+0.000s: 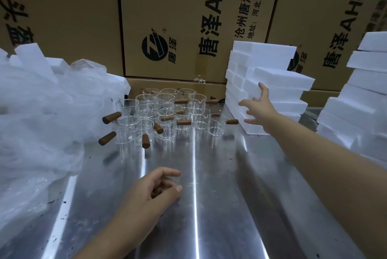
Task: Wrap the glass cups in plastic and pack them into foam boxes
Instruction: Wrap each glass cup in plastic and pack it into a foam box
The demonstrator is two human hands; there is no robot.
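Observation:
Several clear glass cups (165,116) with brown wooden side handles stand clustered at the middle back of the steel table (219,206). To their right rises a stack of white foam boxes (263,64). My right hand (258,110) reaches out with spread fingers and touches the front of that stack, thumb up against a box that juts out. My left hand (155,187) hovers low over the table in front of the cups, fingers loosely curled, holding nothing. A heap of clear plastic bags (41,116) lies at the left.
Large brown cardboard cartons (167,18) wall off the back of the table. A second stack of foam boxes (364,91) stands at the far right. More foam pieces (33,59) poke out of the plastic heap at the left.

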